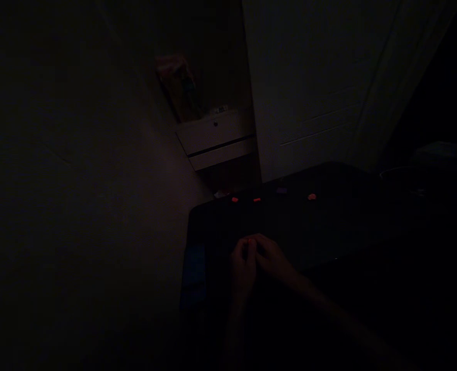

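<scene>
The view is very dark. My left hand (243, 268) and my right hand (271, 256) meet over the dark table (286, 226), fingertips closed together. A tiny red-orange piece (250, 240) glints between the fingers of both hands; its exact shape is too dim and too covered to make out. Beyond the hands, near the table's far edge, lie a small red-orange lump (235, 199), a short red-orange bar (256, 200), a purple block (281, 190) and a rounder pinkish-orange lump (312, 197).
A flat blue item (194, 270) lies at the table's left edge, beside a wall (135, 206). Behind the table stand a pale drawer unit (216, 135) with things on top and a pale panel or door (305, 103). Dim objects at the right are unclear.
</scene>
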A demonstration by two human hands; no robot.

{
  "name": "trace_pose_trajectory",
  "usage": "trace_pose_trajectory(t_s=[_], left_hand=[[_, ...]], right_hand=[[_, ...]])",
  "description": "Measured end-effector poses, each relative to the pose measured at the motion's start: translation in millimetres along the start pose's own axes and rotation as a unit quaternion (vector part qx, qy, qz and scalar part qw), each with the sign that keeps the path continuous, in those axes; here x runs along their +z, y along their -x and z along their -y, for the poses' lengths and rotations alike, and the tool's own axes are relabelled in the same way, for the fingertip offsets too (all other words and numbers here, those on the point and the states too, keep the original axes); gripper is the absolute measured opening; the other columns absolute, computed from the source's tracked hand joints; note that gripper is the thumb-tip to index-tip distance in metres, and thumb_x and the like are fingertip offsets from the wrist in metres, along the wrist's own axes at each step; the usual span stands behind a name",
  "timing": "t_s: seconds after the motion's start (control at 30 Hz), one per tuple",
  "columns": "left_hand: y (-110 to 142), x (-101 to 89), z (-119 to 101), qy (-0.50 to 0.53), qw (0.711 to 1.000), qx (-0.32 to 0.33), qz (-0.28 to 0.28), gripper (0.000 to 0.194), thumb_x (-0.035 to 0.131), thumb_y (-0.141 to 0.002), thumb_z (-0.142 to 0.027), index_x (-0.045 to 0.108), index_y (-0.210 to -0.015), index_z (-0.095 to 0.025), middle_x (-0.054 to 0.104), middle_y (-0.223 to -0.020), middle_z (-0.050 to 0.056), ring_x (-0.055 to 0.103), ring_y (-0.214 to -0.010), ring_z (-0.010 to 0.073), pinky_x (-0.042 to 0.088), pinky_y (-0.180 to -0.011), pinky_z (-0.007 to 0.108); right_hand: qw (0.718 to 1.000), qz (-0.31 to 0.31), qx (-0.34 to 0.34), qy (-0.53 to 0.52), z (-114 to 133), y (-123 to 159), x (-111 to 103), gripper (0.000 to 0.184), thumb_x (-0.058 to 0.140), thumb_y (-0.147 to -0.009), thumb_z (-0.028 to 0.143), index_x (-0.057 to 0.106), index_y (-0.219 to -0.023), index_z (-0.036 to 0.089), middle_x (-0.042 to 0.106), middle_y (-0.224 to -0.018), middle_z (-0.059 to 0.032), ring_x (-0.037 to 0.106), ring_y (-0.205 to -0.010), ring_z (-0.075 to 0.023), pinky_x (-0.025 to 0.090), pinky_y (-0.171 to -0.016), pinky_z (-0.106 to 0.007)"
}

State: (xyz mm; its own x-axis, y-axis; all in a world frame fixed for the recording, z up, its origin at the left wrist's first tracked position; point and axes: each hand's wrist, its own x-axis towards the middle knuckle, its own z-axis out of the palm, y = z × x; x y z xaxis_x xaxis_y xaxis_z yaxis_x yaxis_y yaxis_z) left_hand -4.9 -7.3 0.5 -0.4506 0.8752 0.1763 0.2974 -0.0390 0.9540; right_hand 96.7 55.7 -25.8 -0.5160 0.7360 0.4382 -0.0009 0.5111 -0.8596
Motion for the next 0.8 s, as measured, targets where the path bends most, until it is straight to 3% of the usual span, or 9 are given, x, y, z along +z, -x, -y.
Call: trace_pose_trajectory(t_s=[0.8], left_hand=[[-0.6,1.1,3.4,0.006,1.0,-0.003,-0.001,0.029,0.056,-0.096,-0.043,0.07,-0.097,-0.018,0.074,-0.096,0.008,0.07,-0.093,0.0239,0.051,-0.084,0.033]], right_hand=[[1.0,0.001,-0.002,-0.003,-0.3,-0.8,0.6,0.019,0.054,-0.096,0.017,0.067,-0.109,0.018,0.071,-0.11,-0.0106,0.067,-0.101,-0.0238,0.051,-0.091,-0.038]])
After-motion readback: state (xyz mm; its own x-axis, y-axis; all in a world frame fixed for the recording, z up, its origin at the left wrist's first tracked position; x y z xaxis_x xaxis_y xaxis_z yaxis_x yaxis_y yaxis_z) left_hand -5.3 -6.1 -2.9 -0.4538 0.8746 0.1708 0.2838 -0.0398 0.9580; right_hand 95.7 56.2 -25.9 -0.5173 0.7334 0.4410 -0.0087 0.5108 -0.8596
